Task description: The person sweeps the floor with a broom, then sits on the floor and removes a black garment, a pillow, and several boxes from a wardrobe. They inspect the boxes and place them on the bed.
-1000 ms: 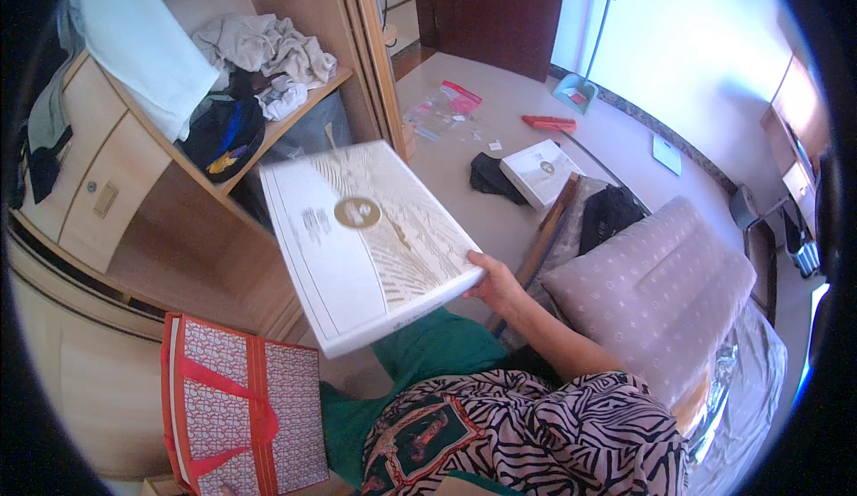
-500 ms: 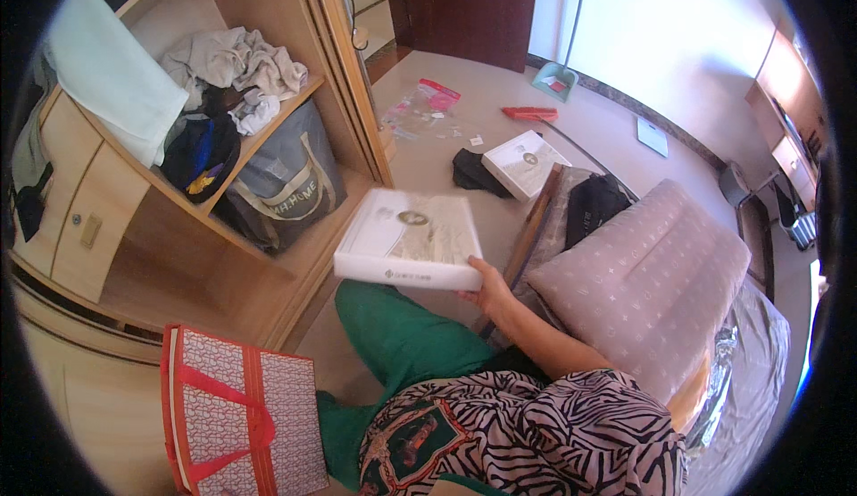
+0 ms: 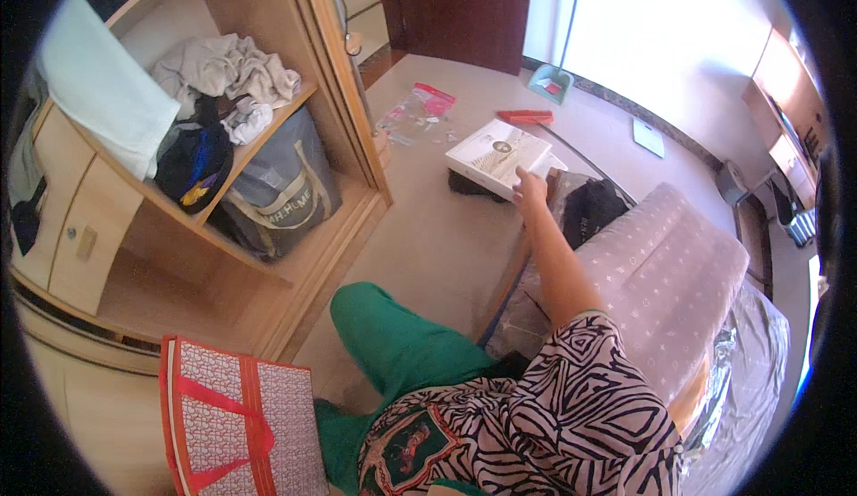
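Note:
My right hand (image 3: 531,191) reaches forward over the floor, closed on the near right corner of a flat white box (image 3: 491,158) with a round emblem on its lid. That box is over a second white box (image 3: 560,160), of which only a strip shows at the right; whether the two touch, I cannot tell. Black cloth (image 3: 473,185) lies under their near left side. My left hand is out of view. By my legs stands a patterned bag with red straps (image 3: 254,425).
An open wardrobe (image 3: 344,194) at left holds clothes and a grey bag (image 3: 281,188). Clear plastic packaging (image 3: 418,116), a red brush head (image 3: 525,116), a dustpan (image 3: 550,85) and a flat white panel (image 3: 648,137) are on the floor. A pinkish-grey pillow (image 3: 665,273) lies at right.
My right hand has carried the white box forward and to the right, from above my knee to over the second box. My arm is now stretched further out.

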Demonstrator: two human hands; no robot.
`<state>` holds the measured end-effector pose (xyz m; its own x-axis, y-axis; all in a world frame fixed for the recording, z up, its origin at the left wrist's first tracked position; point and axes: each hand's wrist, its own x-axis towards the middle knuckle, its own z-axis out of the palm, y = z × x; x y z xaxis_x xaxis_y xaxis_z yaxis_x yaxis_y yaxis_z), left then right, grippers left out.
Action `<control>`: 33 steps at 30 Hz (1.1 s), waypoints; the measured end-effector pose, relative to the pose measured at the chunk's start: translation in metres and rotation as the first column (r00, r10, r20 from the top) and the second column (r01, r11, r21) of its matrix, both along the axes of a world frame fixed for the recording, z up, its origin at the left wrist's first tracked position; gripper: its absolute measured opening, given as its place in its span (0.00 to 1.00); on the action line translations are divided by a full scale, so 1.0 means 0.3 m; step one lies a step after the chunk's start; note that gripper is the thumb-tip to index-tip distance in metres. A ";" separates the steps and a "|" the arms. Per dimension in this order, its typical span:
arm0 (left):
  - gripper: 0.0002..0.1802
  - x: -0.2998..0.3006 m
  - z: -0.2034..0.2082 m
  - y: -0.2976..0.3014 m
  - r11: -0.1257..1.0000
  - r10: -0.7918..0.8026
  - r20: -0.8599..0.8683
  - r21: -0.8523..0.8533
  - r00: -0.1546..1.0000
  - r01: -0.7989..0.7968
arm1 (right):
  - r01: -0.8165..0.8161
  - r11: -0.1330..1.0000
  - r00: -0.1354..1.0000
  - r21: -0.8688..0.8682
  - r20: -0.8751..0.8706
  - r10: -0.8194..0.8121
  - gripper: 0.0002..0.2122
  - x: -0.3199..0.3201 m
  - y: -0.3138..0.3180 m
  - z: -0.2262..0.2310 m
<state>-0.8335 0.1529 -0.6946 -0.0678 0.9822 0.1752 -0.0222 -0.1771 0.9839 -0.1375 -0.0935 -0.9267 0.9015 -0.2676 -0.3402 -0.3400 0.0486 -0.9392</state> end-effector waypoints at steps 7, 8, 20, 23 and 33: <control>0.34 0.065 0.018 -0.022 0.999 0.021 -0.058 0.030 0.998 -0.020 | 0.068 0.972 0.980 -0.226 0.198 -0.023 0.11 0.219 -0.488 0.198; 0.34 0.072 0.022 -0.023 0.999 0.024 -0.065 0.031 0.998 -0.022 | 0.084 0.967 0.983 -0.241 0.180 -0.041 0.10 0.236 -0.586 0.217; 0.29 -0.025 0.024 0.088 0.994 0.108 -0.234 0.059 0.966 -0.096 | -0.180 -0.147 0.872 -0.973 -0.226 0.434 0.12 0.532 -1.317 -0.144; 0.28 -0.093 0.026 0.144 0.994 0.107 -0.318 0.037 0.942 -0.100 | -0.320 -0.485 0.727 -0.814 -0.539 0.425 0.13 0.596 -1.435 -0.226; 0.32 -0.162 -0.030 0.090 0.998 0.036 -0.195 0.059 0.980 -0.025 | -0.461 -0.161 0.862 -0.873 -0.483 0.152 0.12 0.387 -1.413 -0.291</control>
